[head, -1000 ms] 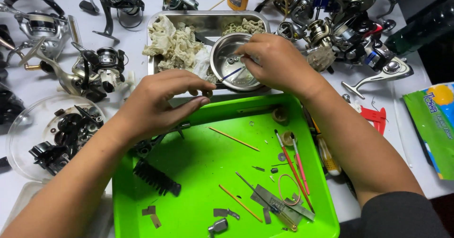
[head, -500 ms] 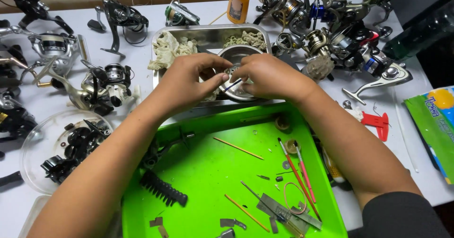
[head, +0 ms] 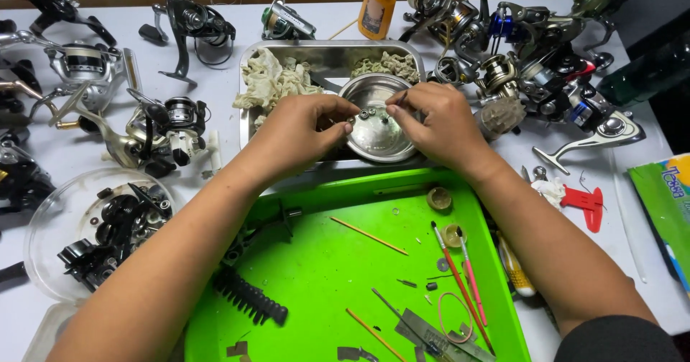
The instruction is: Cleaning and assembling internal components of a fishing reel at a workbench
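My left hand (head: 305, 128) and my right hand (head: 435, 121) meet over a small round steel bowl (head: 377, 135) that sits in a rectangular steel tray (head: 327, 58). Between the fingertips of both hands I pinch a small metal rod threaded with little ring-shaped parts (head: 370, 114), held level just above the bowl. Crumpled greasy rags (head: 277, 81) lie in the tray to the left of the bowl, and another wad (head: 392, 65) lies behind it.
A green plastic tray (head: 323, 261) near me holds wooden sticks, brushes (head: 460, 276), a black spring (head: 251, 297) and small parts. Several fishing reels (head: 154, 128) crowd the white table on both sides. A clear dish of black parts (head: 93, 236) is left; an orange bottle (head: 379, 6) stands behind.
My left hand left the green tray's edge and rose to the bowl. Both hands now pinch the small rod together above the bowl; the view has shifted slightly.
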